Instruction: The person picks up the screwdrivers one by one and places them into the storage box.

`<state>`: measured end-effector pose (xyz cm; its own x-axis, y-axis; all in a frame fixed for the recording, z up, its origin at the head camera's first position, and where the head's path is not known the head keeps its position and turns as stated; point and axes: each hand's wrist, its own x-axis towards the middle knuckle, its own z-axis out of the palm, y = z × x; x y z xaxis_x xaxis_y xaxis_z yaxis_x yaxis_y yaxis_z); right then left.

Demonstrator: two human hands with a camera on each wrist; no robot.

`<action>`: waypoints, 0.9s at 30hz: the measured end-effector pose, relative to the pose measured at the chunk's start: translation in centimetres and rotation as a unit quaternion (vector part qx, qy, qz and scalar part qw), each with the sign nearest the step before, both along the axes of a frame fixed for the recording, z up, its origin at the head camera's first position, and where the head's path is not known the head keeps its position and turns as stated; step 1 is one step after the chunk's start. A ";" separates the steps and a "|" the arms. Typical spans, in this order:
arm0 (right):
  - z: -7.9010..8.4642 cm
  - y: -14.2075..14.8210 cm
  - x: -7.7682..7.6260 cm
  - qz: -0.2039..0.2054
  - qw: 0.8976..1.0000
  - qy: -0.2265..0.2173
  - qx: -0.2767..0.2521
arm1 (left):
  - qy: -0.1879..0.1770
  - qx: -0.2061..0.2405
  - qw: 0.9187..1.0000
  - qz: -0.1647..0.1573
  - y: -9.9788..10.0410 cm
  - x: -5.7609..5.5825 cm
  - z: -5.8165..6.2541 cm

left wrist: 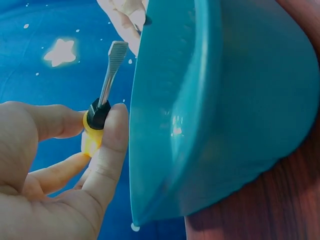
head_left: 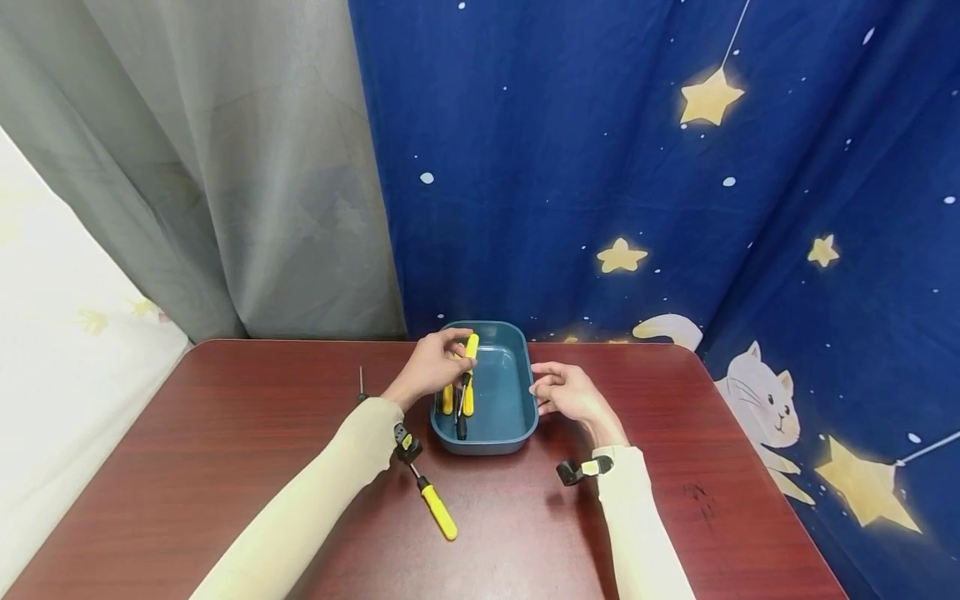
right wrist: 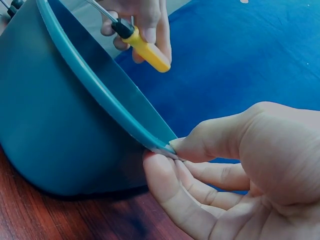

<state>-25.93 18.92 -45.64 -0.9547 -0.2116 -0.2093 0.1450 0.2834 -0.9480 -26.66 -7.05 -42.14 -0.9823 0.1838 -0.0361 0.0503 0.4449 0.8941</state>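
Observation:
Over the left side of a blue plastic tub (head_left: 504,400), my left hand (head_left: 433,367) pinches a screwdriver (head_left: 472,348) by its yellow handle. Its flat metal blade (left wrist: 114,57) and black collar show in the left wrist view. Inside the tub, below that hand, lie several screwdrivers (head_left: 447,400) with yellow or black handles, partly hidden by the hand. At the opposite side, my right hand (head_left: 572,393) grips the tub's rim (right wrist: 102,102) between thumb and fingers, as the right wrist view shows.
A yellow-handled screwdriver (head_left: 438,511) lies on the reddish-brown table (head_left: 247,467) in front of the tub, its shaft partly behind the left wrist camera. Another thin metal shaft (head_left: 362,382) shows left of the left hand. Grey and blue star-patterned curtains (head_left: 510,167) hang behind the table.

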 end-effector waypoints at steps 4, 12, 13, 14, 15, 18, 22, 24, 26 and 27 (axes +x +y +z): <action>0.4 -0.1 0.2 0.003 1.000 0.001 -0.004 | -0.006 -0.011 1.000 -0.001 0.7 -0.5 0.0; 0.2 0.0 0.1 -0.002 1.000 0.001 -0.002 | -0.027 -0.021 0.999 -0.021 2.0 -0.9 0.3; 0.2 0.0 0.1 -0.002 1.000 0.001 -0.001 | -0.029 -0.023 0.999 -0.023 2.1 -1.1 0.3; 0.2 0.0 0.1 -0.002 1.000 0.001 -0.001 | -0.031 -0.027 0.999 -0.026 2.3 -1.1 0.3; 0.2 0.0 0.1 0.000 1.000 0.002 0.000 | -0.035 -0.029 0.999 -0.027 2.4 -1.2 0.2; 0.1 0.0 0.1 0.003 1.000 0.002 -0.005 | -0.044 -0.040 0.998 -0.030 2.9 -1.5 0.2; 0.0 0.1 0.1 0.008 1.000 0.002 -0.014 | -0.053 -0.059 0.996 -0.032 3.5 -1.9 0.3; 0.0 0.1 0.1 0.008 1.000 0.001 -0.015 | -0.054 -0.068 0.996 -0.036 3.8 -2.0 0.4; 0.0 0.0 0.1 0.008 1.000 0.002 -0.013 | -0.052 -0.076 0.995 -0.042 4.0 -2.2 0.5; 0.1 0.0 0.1 0.007 1.000 0.002 -0.013 | -0.052 -0.079 0.995 -0.044 4.1 -2.3 0.5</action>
